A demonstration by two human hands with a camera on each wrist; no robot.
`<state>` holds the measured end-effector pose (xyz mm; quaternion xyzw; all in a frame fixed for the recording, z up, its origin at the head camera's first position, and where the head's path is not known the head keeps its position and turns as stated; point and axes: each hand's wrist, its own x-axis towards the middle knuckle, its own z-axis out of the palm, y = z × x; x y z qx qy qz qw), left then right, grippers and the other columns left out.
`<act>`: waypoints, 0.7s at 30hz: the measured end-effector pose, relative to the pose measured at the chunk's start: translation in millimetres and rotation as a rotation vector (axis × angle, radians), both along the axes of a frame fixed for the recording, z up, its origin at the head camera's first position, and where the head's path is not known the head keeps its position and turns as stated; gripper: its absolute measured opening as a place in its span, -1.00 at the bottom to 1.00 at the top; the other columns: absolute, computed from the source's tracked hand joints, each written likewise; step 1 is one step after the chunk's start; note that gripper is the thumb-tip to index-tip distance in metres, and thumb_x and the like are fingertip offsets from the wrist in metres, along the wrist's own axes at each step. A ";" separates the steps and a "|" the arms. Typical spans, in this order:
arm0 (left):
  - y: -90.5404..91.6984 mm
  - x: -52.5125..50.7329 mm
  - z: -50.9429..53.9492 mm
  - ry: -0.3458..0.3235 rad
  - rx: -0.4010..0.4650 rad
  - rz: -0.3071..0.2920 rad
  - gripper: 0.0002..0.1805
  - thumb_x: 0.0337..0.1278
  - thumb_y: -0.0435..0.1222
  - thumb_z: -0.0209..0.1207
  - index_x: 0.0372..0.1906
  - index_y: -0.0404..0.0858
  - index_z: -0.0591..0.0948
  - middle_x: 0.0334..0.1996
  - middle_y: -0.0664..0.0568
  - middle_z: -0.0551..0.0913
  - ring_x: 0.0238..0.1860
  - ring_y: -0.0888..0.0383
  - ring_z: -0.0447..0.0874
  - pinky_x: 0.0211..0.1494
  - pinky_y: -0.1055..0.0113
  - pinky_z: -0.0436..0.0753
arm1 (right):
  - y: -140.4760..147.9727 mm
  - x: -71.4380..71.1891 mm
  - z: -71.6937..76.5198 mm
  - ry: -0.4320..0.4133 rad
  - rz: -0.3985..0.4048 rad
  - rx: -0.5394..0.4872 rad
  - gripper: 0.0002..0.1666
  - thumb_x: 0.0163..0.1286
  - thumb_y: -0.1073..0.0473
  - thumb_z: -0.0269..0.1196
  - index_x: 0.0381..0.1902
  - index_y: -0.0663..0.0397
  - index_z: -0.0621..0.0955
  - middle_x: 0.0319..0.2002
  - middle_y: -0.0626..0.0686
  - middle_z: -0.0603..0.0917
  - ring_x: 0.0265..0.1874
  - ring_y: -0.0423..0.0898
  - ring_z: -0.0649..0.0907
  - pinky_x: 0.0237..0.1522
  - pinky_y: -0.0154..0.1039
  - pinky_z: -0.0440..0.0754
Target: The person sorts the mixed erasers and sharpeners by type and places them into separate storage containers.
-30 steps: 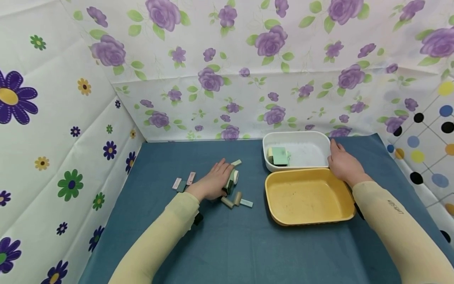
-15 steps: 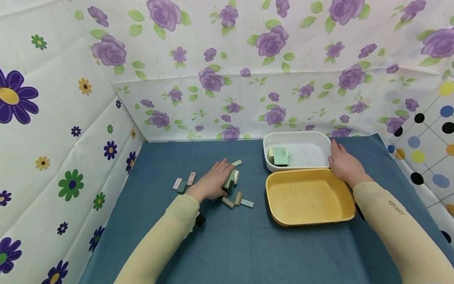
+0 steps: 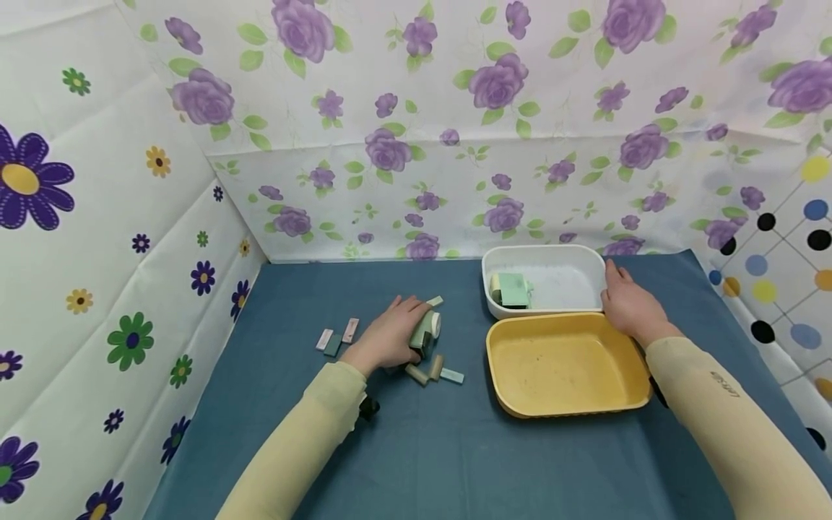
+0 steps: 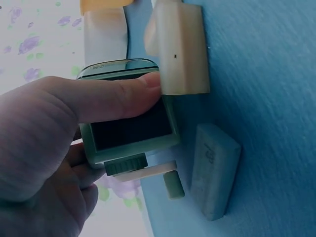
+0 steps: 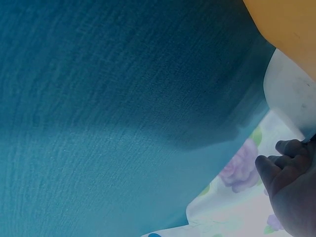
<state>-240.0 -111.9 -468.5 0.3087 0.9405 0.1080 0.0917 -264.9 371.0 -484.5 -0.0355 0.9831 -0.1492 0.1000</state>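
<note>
My left hand grips a green box-shaped device, its thumb across the dark window and its fingers behind. A small crank sticks out from the device. Close to that hand lie two beige blocks and a pale blue block; a pale piece lies behind. My right hand touches the right end of the white tray with relaxed fingers; its contact is partly hidden.
Inside the white tray is a light green item. A yellow tray stands directly in front of it. Two pink blocks and a teal block lie at the left. Beside the left sleeve is a black object.
The left hand and the green device have shifted very slightly, and more of the black object shows by the sleeve. The right hand stays at the white tray.
</note>
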 end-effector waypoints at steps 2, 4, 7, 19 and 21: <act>0.2 0.9 1.1 0.011 0.024 0.007 0.08 0.05 -0.21 0.65 0.65 -0.26 0.32 0.58 -0.13 0.38 0.68 -0.10 0.10 0.75 0.07 -0.08 | -0.3 0.9 0.0 0.001 0.002 0.001 -0.15 0.75 0.13 -0.26 0.66 0.42 -0.38 0.59 0.66 -0.12 0.53 0.62 0.07 0.45 0.55 0.15; 0.3 0.9 2.6 0.025 0.051 0.018 0.08 0.07 -0.20 0.65 0.65 -0.25 0.32 0.59 -0.13 0.36 0.69 -0.09 0.09 0.75 0.08 -0.10 | 0.0 0.9 0.2 -0.001 0.001 0.000 -0.15 0.75 0.13 -0.25 0.66 0.41 -0.38 0.59 0.66 -0.12 0.53 0.62 0.08 0.45 0.56 0.15; 0.1 0.6 4.7 0.060 0.108 0.036 0.08 0.06 -0.19 0.65 0.64 -0.26 0.32 0.59 -0.15 0.36 0.69 -0.10 0.09 0.75 0.08 -0.11 | -0.6 1.2 2.1 -0.012 -0.003 -0.003 -0.14 0.75 0.11 -0.26 0.67 0.39 -0.40 0.59 0.66 -0.14 0.53 0.63 0.07 0.45 0.56 0.15; 8.0 5.3 9.1 0.109 0.306 0.188 0.14 0.05 -0.04 0.65 0.67 -0.20 0.29 0.57 -0.15 0.38 0.60 -0.14 0.30 0.67 -0.02 0.24 | -1.3 3.7 5.4 0.007 0.001 -0.007 -0.15 0.75 0.13 -0.24 0.67 0.42 -0.36 0.59 0.66 -0.10 0.54 0.61 0.06 0.45 0.56 0.14; 9.9 8.1 9.1 0.102 0.321 0.218 0.15 0.05 0.02 0.64 0.68 -0.18 0.29 0.57 -0.12 0.39 0.55 -0.13 0.38 0.57 -0.07 0.42 | -1.4 3.9 4.6 0.004 0.003 -0.006 -0.15 0.75 0.13 -0.24 0.67 0.42 -0.36 0.59 0.66 -0.11 0.54 0.61 0.06 0.45 0.56 0.14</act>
